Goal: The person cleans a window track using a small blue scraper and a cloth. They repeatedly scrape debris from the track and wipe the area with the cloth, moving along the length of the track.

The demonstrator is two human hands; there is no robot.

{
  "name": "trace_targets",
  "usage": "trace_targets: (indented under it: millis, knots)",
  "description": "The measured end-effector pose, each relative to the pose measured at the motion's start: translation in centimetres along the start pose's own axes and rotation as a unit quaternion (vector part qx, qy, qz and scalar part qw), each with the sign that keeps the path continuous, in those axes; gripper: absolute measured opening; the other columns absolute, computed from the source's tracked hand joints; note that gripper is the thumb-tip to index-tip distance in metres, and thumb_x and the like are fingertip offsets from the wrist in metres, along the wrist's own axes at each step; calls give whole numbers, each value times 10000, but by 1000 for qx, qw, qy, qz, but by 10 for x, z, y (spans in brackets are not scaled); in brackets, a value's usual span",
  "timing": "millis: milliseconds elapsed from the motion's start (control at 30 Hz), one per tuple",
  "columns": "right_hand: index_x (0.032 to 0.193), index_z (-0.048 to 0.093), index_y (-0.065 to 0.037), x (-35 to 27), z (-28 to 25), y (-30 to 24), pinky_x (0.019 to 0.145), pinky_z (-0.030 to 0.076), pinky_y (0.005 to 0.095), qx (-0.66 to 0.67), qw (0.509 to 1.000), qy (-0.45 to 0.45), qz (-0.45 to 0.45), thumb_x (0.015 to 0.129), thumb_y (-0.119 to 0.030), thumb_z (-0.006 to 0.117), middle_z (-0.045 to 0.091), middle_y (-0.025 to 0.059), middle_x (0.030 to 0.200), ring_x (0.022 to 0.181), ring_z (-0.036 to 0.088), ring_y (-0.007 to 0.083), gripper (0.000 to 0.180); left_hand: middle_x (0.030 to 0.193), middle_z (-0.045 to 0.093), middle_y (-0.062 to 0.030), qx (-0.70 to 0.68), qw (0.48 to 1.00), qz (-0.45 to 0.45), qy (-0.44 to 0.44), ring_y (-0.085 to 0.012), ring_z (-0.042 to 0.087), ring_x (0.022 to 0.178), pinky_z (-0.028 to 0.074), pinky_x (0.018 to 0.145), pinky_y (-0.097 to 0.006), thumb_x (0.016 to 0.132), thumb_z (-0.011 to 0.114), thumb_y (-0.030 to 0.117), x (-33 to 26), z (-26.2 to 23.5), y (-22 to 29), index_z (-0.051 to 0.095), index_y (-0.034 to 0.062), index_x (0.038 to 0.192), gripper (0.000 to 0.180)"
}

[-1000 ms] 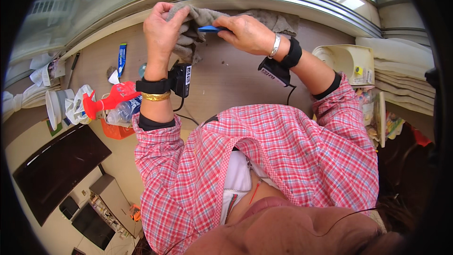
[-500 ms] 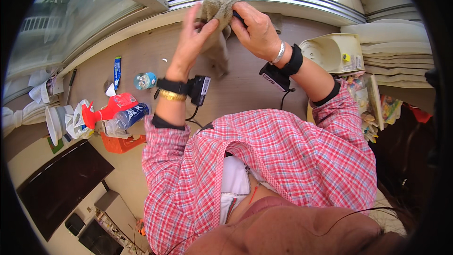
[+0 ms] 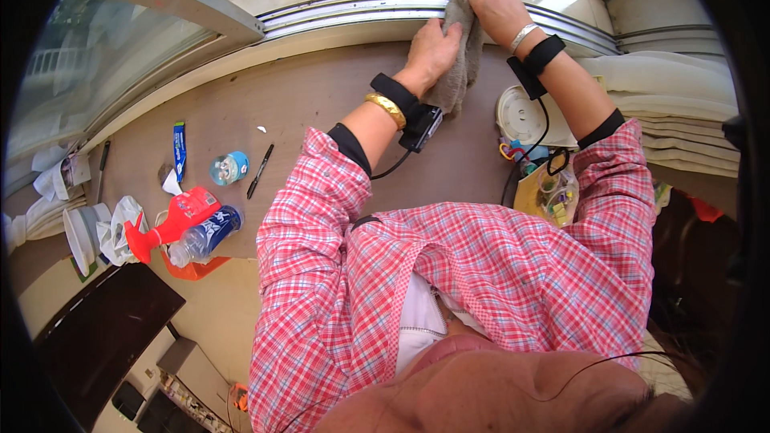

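Observation:
A grey-brown cloth (image 3: 459, 60) hangs between my hands at the metal window track (image 3: 361, 16), its lower end drooping over the brown sill. My right hand (image 3: 499, 14) grips the top of the cloth right by the track. On the cloth's left side, my left hand (image 3: 435, 50) pinches it between thumb and fingers. Both wrists wear black straps with small devices, and cables run down from them.
On the sill to the left lie a red spray bottle (image 3: 172, 220), a plastic bottle (image 3: 207, 234), a blue-capped jar (image 3: 229, 167), a blue tube (image 3: 179, 151) and a black pen (image 3: 260, 171). A white container (image 3: 523, 115) and a bag of small items (image 3: 555, 192) are at the right.
Both hands and the cloth have moved right along the window track. The left hand's fingers have closed more on the cloth. The pen has come into view from behind my left arm.

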State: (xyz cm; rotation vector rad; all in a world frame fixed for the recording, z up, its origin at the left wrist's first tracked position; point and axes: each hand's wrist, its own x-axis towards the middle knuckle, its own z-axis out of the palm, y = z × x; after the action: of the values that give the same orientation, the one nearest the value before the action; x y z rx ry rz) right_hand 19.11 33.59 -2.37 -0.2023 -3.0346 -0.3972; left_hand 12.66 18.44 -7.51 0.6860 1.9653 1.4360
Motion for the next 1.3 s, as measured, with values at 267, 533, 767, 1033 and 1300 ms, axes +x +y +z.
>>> trace_targets:
  millis: [267,533,767,1033,1300]
  knots:
    - [820,648,-33,20,9,-20,665,553,350,3,999,19,-30,765,-76,566,660,144,836,773,674,295,108,934,611,-320,-47,999,27,2,-469,574,940,447,813,-463,884,481,377,15,-15,-27,593,-79,959,475]
    - [934,584,1,25,24,-39,632,546,372,43,990,119,-66,772,-70,567,633,155,843,749,670,309,177,757,609,-228,-110,993,32,28,-308,559,681,457,699,-385,887,506,318,2,-53,-31,581,-68,875,393]
    - [977,584,-33,48,30,-51,689,540,373,78,986,119,-84,780,-52,555,632,121,909,825,661,291,200,828,634,-116,-104,992,30,65,-149,550,750,461,717,-307,908,538,293,-11,-83,-32,594,-70,1007,380]
    - [990,598,-34,93,24,-102,695,535,379,138,980,108,-90,832,-77,508,640,122,933,849,655,297,187,878,652,-67,-197,971,21,137,-105,543,792,460,730,-279,916,542,248,-22,-121,-41,606,-60,1035,336]
    - [991,631,-54,126,29,-123,713,528,410,240,959,113,-101,800,-96,536,653,142,944,848,650,324,217,929,638,-71,-213,964,22,158,-112,530,827,454,754,-278,916,543,236,-24,-142,-41,587,-61,1046,327]
